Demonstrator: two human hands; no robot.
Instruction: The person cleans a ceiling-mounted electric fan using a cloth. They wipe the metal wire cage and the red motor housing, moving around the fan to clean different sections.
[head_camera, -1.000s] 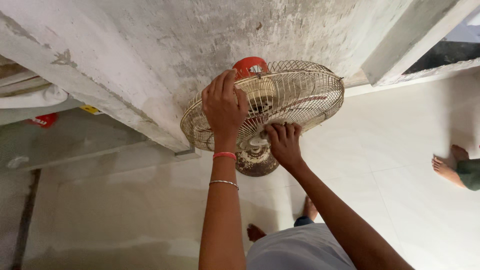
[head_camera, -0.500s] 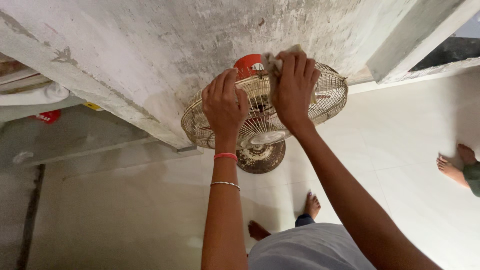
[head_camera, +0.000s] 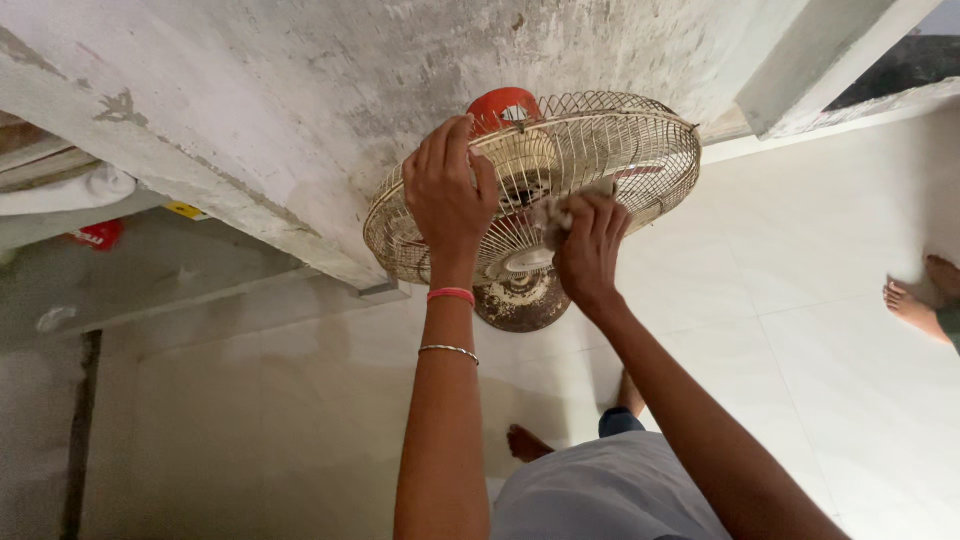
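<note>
Pale floor tiles (head_camera: 800, 330) spread out under a rough grey concrete wall (head_camera: 300, 90), and a small table fan (head_camera: 535, 190) stands right against that wall. Its cage is made of thin, cream wire and looks dusty, and a red motor cover (head_camera: 497, 104) peeks out behind the top of it. Its round base (head_camera: 520, 300) is brown and rusty and sits on the tiles below the cage. A person stands over the fan with both arms stretched down to it. The left hand (head_camera: 447, 195) lies on the upper left part of the wire cage, with its fingers close together and curled over the wires, holding the cage. That wrist wears a red band (head_camera: 450, 295), and a thin silver bangle (head_camera: 448, 351) sits a bit lower on the arm. The right hand (head_camera: 590, 250) is near the middle of the cage, and its fingers are bunched tight around a small pale cloth (head_camera: 553, 212) that presses on the wires. The person's bare feet show on the tiles below the arms. Far off at the right edge, another person's bare foot (head_camera: 912, 310) rests on the floor. At the left, something small and red (head_camera: 95, 235) lies in a low spot beside the wall.
</note>
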